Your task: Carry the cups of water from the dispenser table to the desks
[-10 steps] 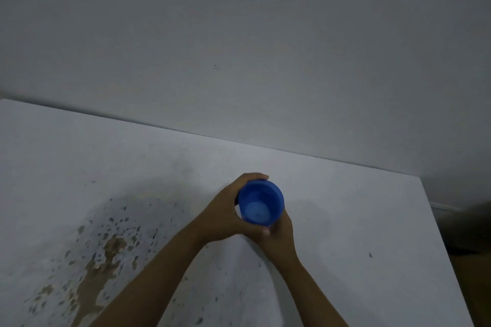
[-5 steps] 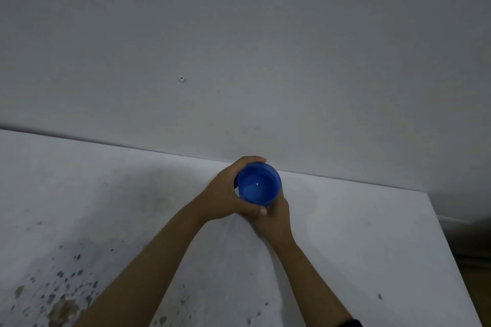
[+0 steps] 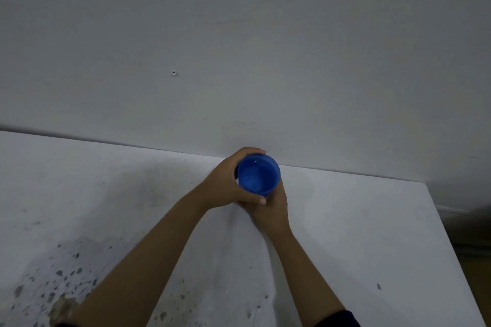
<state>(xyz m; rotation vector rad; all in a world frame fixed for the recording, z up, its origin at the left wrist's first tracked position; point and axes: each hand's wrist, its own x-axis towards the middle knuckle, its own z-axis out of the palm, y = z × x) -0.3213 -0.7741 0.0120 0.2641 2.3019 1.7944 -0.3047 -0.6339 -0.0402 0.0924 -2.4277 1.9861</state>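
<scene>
Blue plastic cup (image 3: 259,176), seen from above in the head view, upright, mouth open to the camera, with clear water inside and a small glint near its far rim. Held between both hands over the far edge of the white tabletop (image 3: 358,233), close to the grey wall (image 3: 239,34). Left hand (image 3: 225,183) wrapped round the cup's left side, fingers curled over the far rim and thumb lying across the near side. Right hand (image 3: 271,210) cupped under and against the cup's near right side, partly covered by the left thumb; fingers mostly hidden behind the cup. Whether the cup's base touches the tabletop: cannot tell, hidden by the hands. Dark sleeve cuff (image 3: 337,318) at the right forearm, well nearer than the cup. Brownish speckled stains (image 3: 61,297) on the tabletop, well to the near left of the cup. Small screw hole (image 3: 174,72) in the wall, above and left of the cup.
</scene>
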